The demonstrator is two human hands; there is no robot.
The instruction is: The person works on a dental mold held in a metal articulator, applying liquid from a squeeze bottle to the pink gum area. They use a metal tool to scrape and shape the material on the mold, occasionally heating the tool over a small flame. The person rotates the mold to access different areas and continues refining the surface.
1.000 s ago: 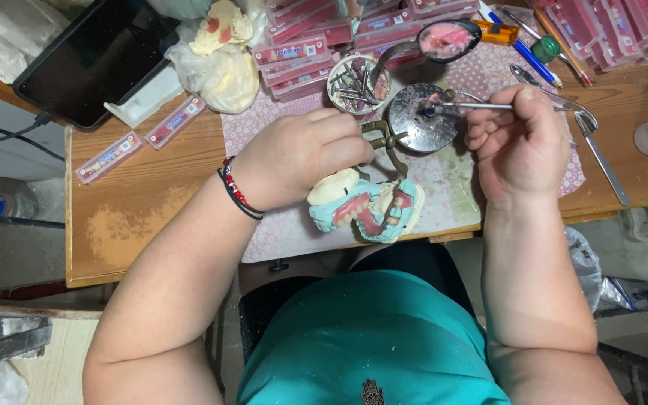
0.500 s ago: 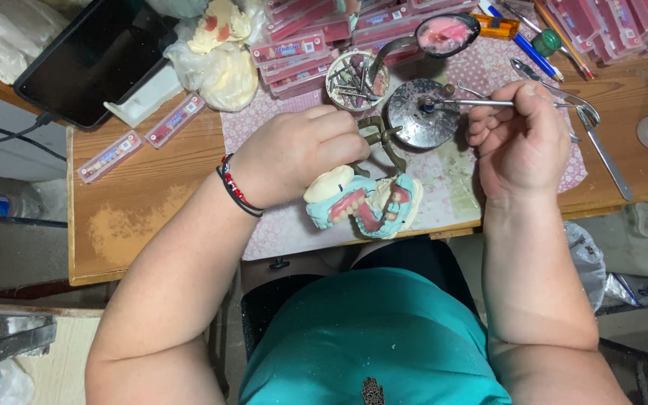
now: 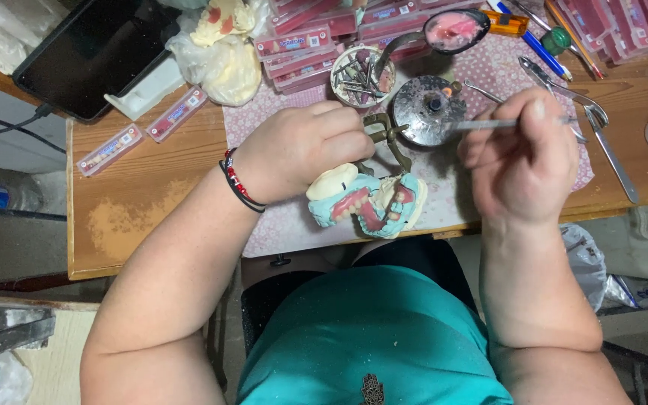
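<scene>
Steel, thin and grey: that is the instrument (image 3: pixel 489 124) your right hand (image 3: pixel 523 154) holds, the fingers (image 3: pixel 538 112) clamped together around its handle. Its tip reaches over the round metal burner (image 3: pixel 427 109), where a small flame shows at the wick.

Your left hand (image 3: pixel 301 150) has its fingers (image 3: pixel 343 139) curled shut around the dark metal frame of the dental articulator (image 3: pixel 369 199). That articulator, with its blue-green plaster casts and pink wax gums, sits just in front of the burner, on the near edge of the patterned cloth (image 3: pixel 444 191), close to your body. A red and black beaded bracelet (image 3: pixel 238 184) circles your left wrist.

Just left of the burner stands a small cup of metal tools (image 3: pixel 361 75). Behind the burner a ladle-like dish of pink wax (image 3: pixel 455 30) rests, and behind that lie rows of pink tooth cards (image 3: pixel 316 41). Right of the burner, loose metal instruments (image 3: pixel 601 135) lie across the cloth and the wooden worktop (image 3: pixel 151 210). Far left of the burner, a dark tablet (image 3: pixel 80 52) leans at the worktop's corner, with a crumpled plastic bag (image 3: pixel 223 64) between it and the cup.
</scene>
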